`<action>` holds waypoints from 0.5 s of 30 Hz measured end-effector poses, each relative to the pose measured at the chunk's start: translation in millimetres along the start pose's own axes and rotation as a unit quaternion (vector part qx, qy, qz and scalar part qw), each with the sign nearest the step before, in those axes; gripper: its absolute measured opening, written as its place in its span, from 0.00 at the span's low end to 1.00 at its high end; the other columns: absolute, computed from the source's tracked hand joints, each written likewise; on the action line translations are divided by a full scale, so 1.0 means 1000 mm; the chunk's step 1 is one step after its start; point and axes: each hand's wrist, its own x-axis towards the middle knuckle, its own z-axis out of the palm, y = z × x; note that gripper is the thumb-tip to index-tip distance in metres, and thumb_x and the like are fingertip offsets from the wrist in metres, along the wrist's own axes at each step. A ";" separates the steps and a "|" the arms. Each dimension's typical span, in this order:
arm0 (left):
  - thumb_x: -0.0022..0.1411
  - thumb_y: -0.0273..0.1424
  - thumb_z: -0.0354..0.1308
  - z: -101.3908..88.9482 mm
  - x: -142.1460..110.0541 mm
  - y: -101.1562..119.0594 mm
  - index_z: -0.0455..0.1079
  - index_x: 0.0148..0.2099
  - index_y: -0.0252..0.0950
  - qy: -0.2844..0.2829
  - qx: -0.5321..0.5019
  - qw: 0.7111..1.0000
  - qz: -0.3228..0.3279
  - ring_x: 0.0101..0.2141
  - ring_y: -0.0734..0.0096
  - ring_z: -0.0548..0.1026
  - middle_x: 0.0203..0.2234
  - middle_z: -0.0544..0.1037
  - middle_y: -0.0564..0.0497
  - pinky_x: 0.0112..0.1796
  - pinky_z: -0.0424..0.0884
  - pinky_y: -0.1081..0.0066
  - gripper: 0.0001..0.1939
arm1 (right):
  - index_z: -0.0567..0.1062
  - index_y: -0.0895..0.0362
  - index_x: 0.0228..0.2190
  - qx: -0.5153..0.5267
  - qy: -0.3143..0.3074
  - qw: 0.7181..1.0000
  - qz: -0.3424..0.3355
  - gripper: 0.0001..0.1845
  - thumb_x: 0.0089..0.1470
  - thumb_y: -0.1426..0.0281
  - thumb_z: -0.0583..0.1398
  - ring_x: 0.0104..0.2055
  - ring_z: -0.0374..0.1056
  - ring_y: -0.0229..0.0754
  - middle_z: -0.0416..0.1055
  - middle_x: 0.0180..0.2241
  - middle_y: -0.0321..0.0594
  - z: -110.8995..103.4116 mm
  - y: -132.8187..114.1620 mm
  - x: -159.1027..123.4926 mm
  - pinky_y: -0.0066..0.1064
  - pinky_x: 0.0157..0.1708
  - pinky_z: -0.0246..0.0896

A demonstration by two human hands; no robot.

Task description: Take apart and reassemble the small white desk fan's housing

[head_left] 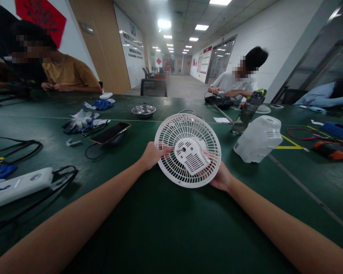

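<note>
A round white fan grille [188, 182] with a slotted motor housing [190, 156] at its centre is held up over the green table [171, 228]. My left hand [152, 155] grips its left rim, the thumb lying across the front toward the hub. From the right, my right hand [221, 177] holds the grille at its lower right, with most of its fingers behind the ribs and partly visible through them. A thin wire loop shows above the top rim. To the right stands a white plastic housing [258, 139] with vent slots.
Left are a phone [111, 133], gloves [81, 121], a power strip [20, 186] and black cables. A metal bowl [143, 110] sits ahead. Beyond the housing stand a water bottle [247, 112] and, farther right, an orange-black meter [334, 149]. Several people sit around the table.
</note>
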 end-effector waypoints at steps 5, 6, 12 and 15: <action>0.57 0.33 0.69 -0.001 0.002 -0.004 0.77 0.37 0.35 0.003 0.000 1.000 -0.005 0.30 0.68 0.81 0.32 0.83 0.48 0.33 0.80 0.68 0.09 | 0.74 0.51 0.39 -0.002 -0.005 1.000 -0.005 0.13 0.55 0.57 0.62 0.47 0.74 0.48 0.78 0.37 0.39 -0.001 0.000 0.001 0.44 0.45 0.72; 0.56 0.33 0.69 -0.001 0.002 -0.004 0.77 0.37 0.35 0.003 -0.003 1.000 -0.004 0.30 0.68 0.81 0.32 0.83 0.48 0.33 0.80 0.68 0.09 | 0.74 0.51 0.39 -0.002 -0.006 1.000 -0.005 0.13 0.55 0.57 0.62 0.47 0.74 0.48 0.78 0.37 0.39 -0.001 0.001 0.001 0.44 0.45 0.72; 0.56 0.33 0.69 -0.001 0.002 -0.002 0.77 0.37 0.35 -0.004 0.004 1.000 0.002 0.30 0.67 0.81 0.32 0.83 0.47 0.33 0.80 0.67 0.09 | 0.74 0.51 0.40 0.001 -0.003 1.000 0.001 0.13 0.56 0.57 0.61 0.50 0.73 0.50 0.78 0.39 0.39 -0.001 0.000 0.002 0.46 0.46 0.72; 0.56 0.33 0.70 -0.001 0.002 -0.002 0.77 0.38 0.34 -0.001 -0.002 1.000 -0.004 0.30 0.67 0.81 0.32 0.83 0.47 0.33 0.80 0.66 0.10 | 0.74 0.51 0.40 0.001 0.002 1.000 0.004 0.13 0.55 0.58 0.61 0.51 0.72 0.51 0.78 0.40 0.40 0.001 -0.001 0.001 0.46 0.48 0.71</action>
